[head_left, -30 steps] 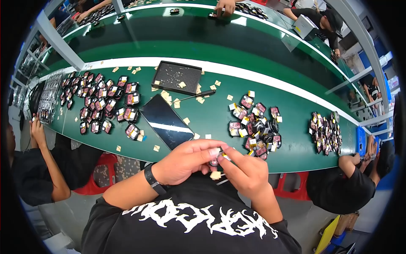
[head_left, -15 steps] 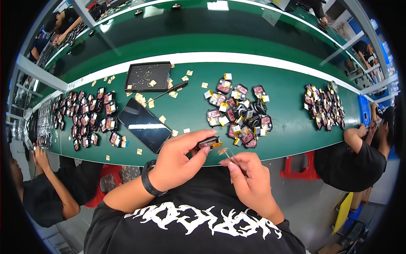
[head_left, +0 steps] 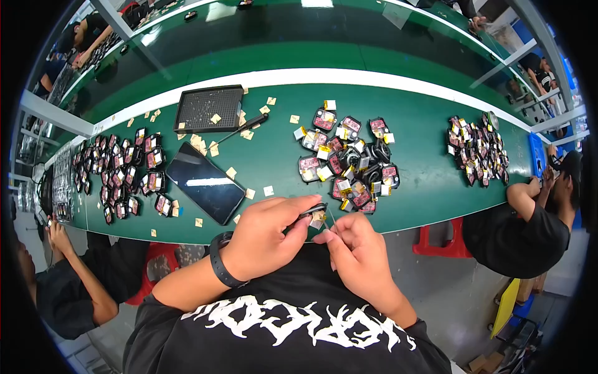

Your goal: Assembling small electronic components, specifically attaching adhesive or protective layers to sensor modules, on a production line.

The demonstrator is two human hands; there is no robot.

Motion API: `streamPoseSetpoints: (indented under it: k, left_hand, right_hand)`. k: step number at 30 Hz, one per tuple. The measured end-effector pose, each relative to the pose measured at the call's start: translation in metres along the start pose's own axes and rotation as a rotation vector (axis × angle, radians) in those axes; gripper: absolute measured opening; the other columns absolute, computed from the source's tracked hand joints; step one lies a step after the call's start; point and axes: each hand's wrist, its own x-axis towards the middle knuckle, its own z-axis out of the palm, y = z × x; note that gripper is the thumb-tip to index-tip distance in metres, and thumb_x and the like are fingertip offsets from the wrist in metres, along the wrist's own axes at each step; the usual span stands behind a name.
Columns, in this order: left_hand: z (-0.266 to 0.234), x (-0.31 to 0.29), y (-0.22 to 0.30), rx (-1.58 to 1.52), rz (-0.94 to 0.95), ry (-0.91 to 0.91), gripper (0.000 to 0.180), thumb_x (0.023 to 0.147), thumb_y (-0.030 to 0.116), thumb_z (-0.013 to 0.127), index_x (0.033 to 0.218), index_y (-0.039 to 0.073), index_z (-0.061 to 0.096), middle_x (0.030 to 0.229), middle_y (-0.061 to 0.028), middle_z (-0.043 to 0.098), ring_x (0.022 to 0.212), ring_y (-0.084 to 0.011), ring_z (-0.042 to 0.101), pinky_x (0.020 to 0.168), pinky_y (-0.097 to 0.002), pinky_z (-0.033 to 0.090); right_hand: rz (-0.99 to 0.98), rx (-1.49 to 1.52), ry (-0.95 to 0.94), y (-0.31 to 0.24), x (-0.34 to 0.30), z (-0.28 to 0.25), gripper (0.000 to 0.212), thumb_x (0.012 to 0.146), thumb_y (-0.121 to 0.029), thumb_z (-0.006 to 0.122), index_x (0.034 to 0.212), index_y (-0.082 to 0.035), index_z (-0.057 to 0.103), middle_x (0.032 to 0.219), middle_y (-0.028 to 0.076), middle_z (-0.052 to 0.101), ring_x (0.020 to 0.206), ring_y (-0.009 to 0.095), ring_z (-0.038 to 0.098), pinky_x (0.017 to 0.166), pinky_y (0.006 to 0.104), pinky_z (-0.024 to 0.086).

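My left hand [head_left: 265, 237] is closed around a small black electronic unit [head_left: 315, 210], held up at the near edge of the green workbench. Thumb and fingers of my right hand [head_left: 361, 249] pinch a pair of thin metal tweezers [head_left: 332, 217]. Their tips reach the unit, where a small tan piece [head_left: 317, 219] shows against it. Whether the tips still grip that piece, I cannot tell. Beyond my hands lies a loose heap of similar black units with pinkish circuit boards [head_left: 336, 163] and small white-and-yellow parts.
Left of my hands are a dark phone-like slab [head_left: 204, 190], a black-handled screwdriver [head_left: 255, 121], a black tray [head_left: 208, 109] and scattered tan squares [head_left: 250, 193]. More units are heaped at left [head_left: 118, 168] and right [head_left: 476, 153]. A person sits on either side.
The tweezers have moved left to the unit, bringing the tan piece from beside it to against it. The unit has tilted in my left hand. The whole view has shifted slightly.
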Motion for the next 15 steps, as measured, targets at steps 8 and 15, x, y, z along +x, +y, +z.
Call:
streamPoseSetpoints:
  k: [8, 15]
  left_hand:
    - [-0.002, -0.001, 0.000, 0.016, -0.015, -0.018, 0.037, 0.085, -0.002, 0.069, 0.122, 0.000, 0.071, 0.096, -0.0157, 0.076, 0.076, -0.0242, 0.072, 0.069, -0.0305, 0.055]
    - [-0.008, -0.003, -0.004, -0.369, -0.212, -0.081, 0.035, 0.092, 0.001, 0.067, 0.126, -0.003, 0.068, 0.092, -0.0124, 0.075, 0.076, -0.0149, 0.071, 0.069, -0.0275, 0.055]
  right_hand:
    - [0.034, 0.016, 0.019, 0.007, 0.003, 0.008, 0.013, 0.100, -0.003, 0.061, 0.103, 0.000, 0.049, 0.079, 0.010, 0.074, 0.061, 0.007, 0.060, 0.057, 0.0263, 0.047]
    - [-0.032, -0.003, 0.036, 0.012, 0.000, 0.014, 0.014, 0.100, -0.002, 0.061, 0.104, -0.001, 0.048, 0.080, 0.010, 0.075, 0.059, 0.006, 0.059, 0.053, 0.0249, 0.045]
